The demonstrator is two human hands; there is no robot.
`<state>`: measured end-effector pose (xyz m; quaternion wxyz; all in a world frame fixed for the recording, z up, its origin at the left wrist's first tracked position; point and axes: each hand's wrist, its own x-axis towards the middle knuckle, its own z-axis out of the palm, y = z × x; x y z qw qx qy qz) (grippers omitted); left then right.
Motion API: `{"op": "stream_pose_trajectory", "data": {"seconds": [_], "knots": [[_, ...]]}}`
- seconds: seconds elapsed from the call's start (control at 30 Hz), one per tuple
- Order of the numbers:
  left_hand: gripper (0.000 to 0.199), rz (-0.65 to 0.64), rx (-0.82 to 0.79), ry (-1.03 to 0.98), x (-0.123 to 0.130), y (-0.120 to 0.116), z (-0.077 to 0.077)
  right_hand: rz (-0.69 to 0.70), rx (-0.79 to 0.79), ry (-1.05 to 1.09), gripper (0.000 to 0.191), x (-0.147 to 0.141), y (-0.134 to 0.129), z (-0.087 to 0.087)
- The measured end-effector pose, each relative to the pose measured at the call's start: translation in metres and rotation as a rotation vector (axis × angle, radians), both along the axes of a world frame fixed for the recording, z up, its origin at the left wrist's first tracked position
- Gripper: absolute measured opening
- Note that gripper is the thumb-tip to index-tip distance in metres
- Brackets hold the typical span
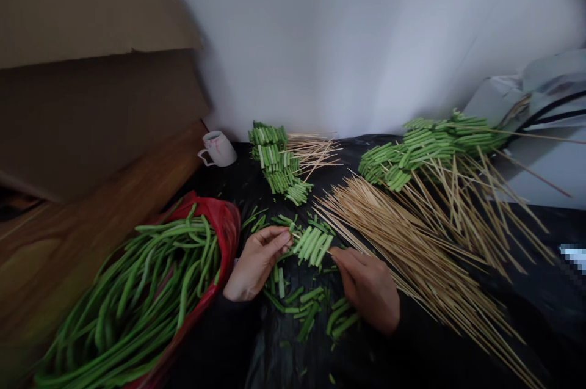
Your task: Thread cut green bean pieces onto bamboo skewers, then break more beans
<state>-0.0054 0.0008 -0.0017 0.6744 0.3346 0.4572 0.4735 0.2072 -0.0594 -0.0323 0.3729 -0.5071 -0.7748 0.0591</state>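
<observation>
A bamboo skewer threaded with a row of cut long bean pieces (314,245) spans the space between my two hands. On the right, my right hand (368,291) is closed around the skewer's bare end. The thumb and forefinger of my left hand (260,261) pinch at the other end, by the skewer's tip; a green bit shows beside those fingertips, and whether it is held I cannot tell. Loose cut bean pieces (309,303) lie below and around both hands on the black plastic sheet (270,358).
A red bag (229,224) of whole long beans (137,291) sits at left. Filled skewers are stacked in a left pile (274,160) and a right pile (425,148). Bare bamboo skewers (403,236) lie right of my hands. A mug (220,149) stands near the wall, beside a cardboard box (101,114).
</observation>
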Motion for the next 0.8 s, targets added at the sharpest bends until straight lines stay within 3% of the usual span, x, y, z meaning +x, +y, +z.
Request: {"op": "stream_pose_trajectory", "data": {"seconds": [0.37,0.53,0.63,0.8], "knots": [[0.023,-0.131,-0.002,0.097,0.006,-0.004,0.0,0.01,0.042,-0.012,0.027,-0.003,-0.003,0.001],[0.022,-0.14,0.099,0.202,0.004,-0.002,-0.004,0.003,0.05,-0.023,0.027,-0.004,-0.002,0.002],[0.023,-0.14,0.211,0.421,-0.004,0.003,-0.004,-0.03,0.055,-0.021,0.026,-0.001,0.0,0.002],[0.021,-0.155,0.437,0.988,-0.019,0.01,-0.005,-0.049,0.047,0.043,0.025,0.005,0.004,0.001]]}}
